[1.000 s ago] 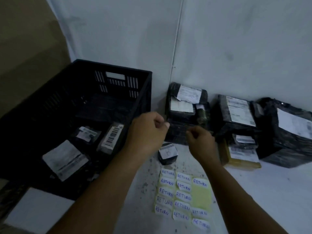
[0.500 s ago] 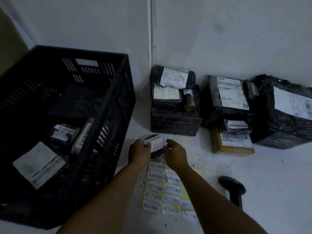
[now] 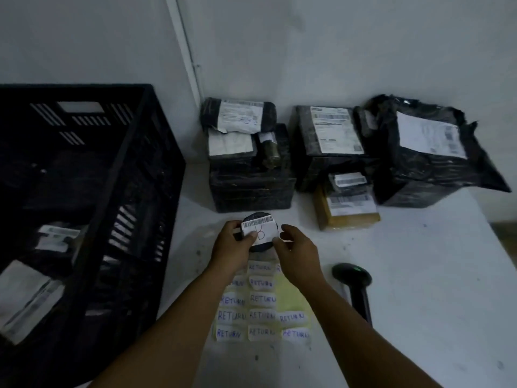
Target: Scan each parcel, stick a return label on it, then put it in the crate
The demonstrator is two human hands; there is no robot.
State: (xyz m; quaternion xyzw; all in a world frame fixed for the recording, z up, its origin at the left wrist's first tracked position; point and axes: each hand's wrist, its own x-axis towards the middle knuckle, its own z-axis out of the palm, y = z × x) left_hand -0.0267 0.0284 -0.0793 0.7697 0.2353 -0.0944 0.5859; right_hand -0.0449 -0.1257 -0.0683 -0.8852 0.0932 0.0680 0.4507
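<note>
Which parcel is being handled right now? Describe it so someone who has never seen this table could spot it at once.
Start at the black crate on the left, then look right to the sheet of return labels on the white table. Just above it, the left hand and right hand hold a small round black parcel. Unlike the boxy parcels by the wall, it is round and fits between the fingers.
</note>
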